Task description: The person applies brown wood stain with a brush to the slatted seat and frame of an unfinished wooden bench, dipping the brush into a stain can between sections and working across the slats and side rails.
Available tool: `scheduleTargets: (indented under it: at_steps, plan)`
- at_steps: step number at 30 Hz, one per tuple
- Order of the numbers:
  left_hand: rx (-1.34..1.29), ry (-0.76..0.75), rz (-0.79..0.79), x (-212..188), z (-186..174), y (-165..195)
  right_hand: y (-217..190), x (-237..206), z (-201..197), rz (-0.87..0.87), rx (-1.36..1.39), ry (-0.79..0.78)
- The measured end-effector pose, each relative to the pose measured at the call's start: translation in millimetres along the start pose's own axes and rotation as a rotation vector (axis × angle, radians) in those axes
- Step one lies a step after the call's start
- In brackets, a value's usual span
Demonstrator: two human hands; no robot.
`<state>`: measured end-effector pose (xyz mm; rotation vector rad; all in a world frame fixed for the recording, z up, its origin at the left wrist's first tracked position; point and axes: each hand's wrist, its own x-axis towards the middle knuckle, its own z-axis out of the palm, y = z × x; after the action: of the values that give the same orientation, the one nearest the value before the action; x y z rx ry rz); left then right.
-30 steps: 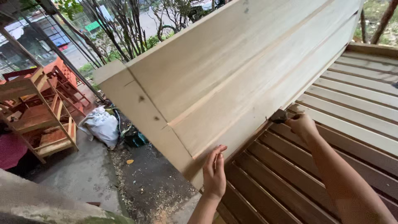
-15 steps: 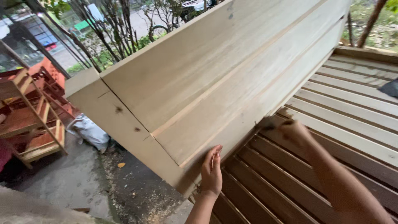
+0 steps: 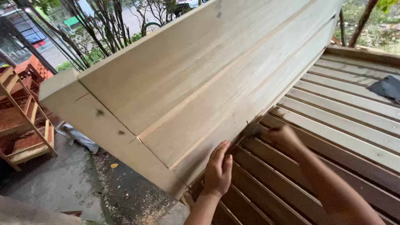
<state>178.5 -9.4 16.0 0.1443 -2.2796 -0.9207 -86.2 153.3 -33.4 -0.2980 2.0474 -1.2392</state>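
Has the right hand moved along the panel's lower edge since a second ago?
Yes. The right hand slid down the wooden panel's lower edge, toward the left hand and the near corner.

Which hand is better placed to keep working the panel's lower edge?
Probably the right hand: it grips a small tool right at the panel edge. The left hand lies flat on the panel, likely steadying it.

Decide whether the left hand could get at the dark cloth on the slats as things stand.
Probably not: the left hand rests on the panel, while the cloth lies far across the slats, past the right hand.
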Motion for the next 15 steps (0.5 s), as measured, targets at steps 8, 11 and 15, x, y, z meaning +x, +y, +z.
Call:
scheduleTargets:
  at_steps: [8, 11, 15]
  plan:
    - [0.516, -0.027, 0.364, -2.8, -6.0, 8.5, 2.4, -24.6, 28.0, -0.148, -0.252, 0.135]
    - [0.631, -0.054, 0.379, 3.2, -2.2, 10.1, 11.0, -32.4, 29.8, -0.148, -0.299, 0.045]
    - [0.743, -0.109, 0.34, 2.8, 2.8, -1.2, 5.1, -11.3, -21.1, -0.04, -0.049, 0.187]
